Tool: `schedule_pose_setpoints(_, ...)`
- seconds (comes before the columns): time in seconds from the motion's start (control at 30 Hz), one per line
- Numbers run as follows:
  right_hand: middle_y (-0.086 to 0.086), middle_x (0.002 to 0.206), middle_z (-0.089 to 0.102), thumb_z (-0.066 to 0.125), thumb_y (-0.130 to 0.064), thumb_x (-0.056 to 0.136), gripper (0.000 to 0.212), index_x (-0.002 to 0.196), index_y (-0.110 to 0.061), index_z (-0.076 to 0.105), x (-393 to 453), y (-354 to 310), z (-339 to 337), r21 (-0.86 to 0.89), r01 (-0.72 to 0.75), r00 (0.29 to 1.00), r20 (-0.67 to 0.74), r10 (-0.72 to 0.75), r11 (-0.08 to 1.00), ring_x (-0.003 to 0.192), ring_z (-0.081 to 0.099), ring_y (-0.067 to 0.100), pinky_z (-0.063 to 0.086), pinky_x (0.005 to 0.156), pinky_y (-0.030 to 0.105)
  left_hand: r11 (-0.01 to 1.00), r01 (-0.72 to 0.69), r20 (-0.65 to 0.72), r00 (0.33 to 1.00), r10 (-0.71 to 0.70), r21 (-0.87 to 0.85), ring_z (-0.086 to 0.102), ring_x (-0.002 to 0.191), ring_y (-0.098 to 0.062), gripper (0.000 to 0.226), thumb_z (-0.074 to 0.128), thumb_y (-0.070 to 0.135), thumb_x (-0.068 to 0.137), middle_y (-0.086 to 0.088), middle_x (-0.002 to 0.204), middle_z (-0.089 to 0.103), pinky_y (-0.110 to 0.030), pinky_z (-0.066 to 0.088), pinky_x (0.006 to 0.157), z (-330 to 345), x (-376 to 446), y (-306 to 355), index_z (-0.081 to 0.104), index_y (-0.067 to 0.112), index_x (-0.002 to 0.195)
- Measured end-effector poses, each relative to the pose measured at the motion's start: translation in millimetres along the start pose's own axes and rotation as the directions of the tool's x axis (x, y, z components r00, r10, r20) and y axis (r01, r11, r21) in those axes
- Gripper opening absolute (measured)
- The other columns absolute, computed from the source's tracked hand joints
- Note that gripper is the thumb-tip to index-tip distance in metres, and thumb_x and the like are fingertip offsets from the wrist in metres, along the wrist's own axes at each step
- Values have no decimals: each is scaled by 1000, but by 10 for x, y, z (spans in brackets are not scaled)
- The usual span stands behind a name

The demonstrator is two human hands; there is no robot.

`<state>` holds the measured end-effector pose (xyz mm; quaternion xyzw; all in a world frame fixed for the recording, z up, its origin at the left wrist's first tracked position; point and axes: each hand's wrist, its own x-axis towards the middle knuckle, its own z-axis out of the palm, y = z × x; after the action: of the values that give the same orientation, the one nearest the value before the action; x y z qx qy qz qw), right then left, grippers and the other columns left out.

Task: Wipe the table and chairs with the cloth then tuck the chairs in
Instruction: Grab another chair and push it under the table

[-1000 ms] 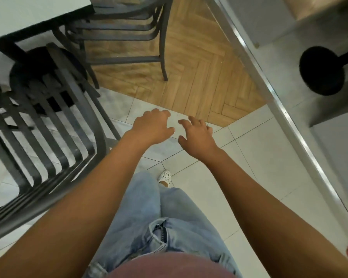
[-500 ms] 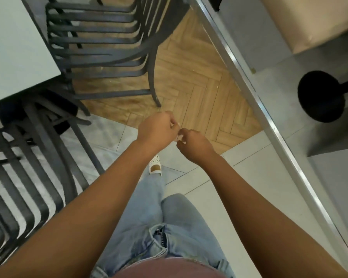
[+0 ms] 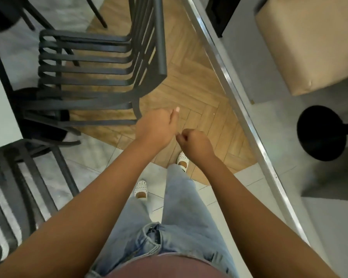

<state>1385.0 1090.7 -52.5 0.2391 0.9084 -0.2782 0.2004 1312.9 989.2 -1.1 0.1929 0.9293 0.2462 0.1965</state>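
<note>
Head view, looking straight down past my jeans and white perforated shoes.

Left hand: fingers curled into a loose fist, thumb stuck out forward; I see nothing held in it. Right hand: fingers curled tight, also with nothing visible in the grip. The two hands sit close together in the air at centre frame, above the seam where the herringbone wood floor meets the pale floor tiles.

The cloth does not show in this view, so I cannot place it.

Far chair: dark slatted metal, seat facing up, just ahead and left of the left hand; its near leg comes down beside that hand. It stands pulled out from the bench, whose pale top fills the left edge. Near chair: same slatted type, lower left, beside my left forearm.

Right side: a metal-edged partition runs diagonally; behind it a tan cushioned seat and a black round pedestal base.
</note>
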Motion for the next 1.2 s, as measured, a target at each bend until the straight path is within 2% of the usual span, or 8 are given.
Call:
schedule_pose_setpoints(0.1, 3, 55, 41, 37, -32, 101, 50, 54, -16, 32, 341, 73, -361, -78, 46, 999, 22, -44, 996, 63, 45, 25, 22, 48, 31, 1000, 4, -112, 994, -5, -9, 40, 59, -17, 45, 28, 35, 102, 7, 54, 37, -30, 22, 54, -59, 324, 303, 40, 16, 63)
schedule_pose_setpoints(0.2, 16, 74, 60, 38, -29, 100, 45, 57, -15, 38, 664, 156, -690, -93, 118, 992, 58, -113, 989, 71, 52, 29, 28, 57, 30, 997, 41, -185, 982, -30, 60, 44, 66, -18, 40, 31, 37, 101, 1, 70, 50, -29, 26, 57, -86, 614, 559, 57, 10, 86)
schedule_pose_setpoints(0.3, 17, 104, 61, 44, -30, 95, 30, 102, -5, 60, 1048, 203, -938, -143, 143, 980, 161, -119, 979, 94, 57, 32, 36, 67, 30, 998, 48, -182, 982, -55, -42, 57, 85, -22, 31, 43, 37, 96, -3, 107, 57, -34, 42, 68, -125, 887, 741, 57, 14, 109)
schedule_pose_setpoints(0.4, 17, 137, 41, 41, -47, 87, 61, 140, -17, 36, 1446, 211, -1098, -228, 176, 948, 300, -103, 958, 119, 45, 34, 43, 91, 36, 999, 54, -234, 971, -53, -1, 48, 112, -27, 39, 51, 38, 91, -9, 130, 43, -39, 41, 89, -138, 1122, 828, 54, 15, 123)
schedule_pose_setpoints(0.47, 16, 156, 9, 49, -50, 87, 77, 150, -25, 11, 1679, 174, -1203, -266, 190, 939, 331, -96, 945, 138, 19, 42, 31, 108, 48, 984, 138, -263, 959, -105, 112, 26, 133, -31, 50, 53, 42, 89, -13, 146, 26, -43, 27, 104, -160, 1275, 845, 45, 21, 133)
schedule_pose_setpoints(0.6, 17, 153, -26, 64, -50, 82, 106, 147, -33, -18, 2026, -15, -1465, -373, 233, 947, 298, -122, 898, 141, -8, 46, 5, 113, 57, 936, 310, -246, 932, -265, 164, -15, 141, -37, 89, 55, 49, 86, -14, 155, -17, -53, -4, 112, -192, 1615, 769, -2, 28, 150)
schedule_pose_setpoints(0.73, 18, 148, -36, 74, -51, 72, 124, 143, -33, -26, 2368, -233, -1644, -401, 342, 931, 267, -249, 850, 138, -24, 44, -5, 110, 62, 888, 445, -221, 883, -413, 118, -24, 136, -44, 107, 54, 56, 85, -18, 151, -25, -57, -10, 109, -234, 1960, 644, -28, 20, 143)
schedule_pose_setpoints(1.2, 14, 152, -30, 79, -38, 70, 133, 133, -34, -38, 3513, -1102, -2126, -560, 651, 726, 261, -637, 512, 138, -26, 40, -16, 104, 55, 695, 699, -195, 668, -718, -167, -18, 138, -45, 108, 56, 51, 86, -19, 153, -22, -64, -3, 107, -416, 2692, 484, -32, 19, 141)
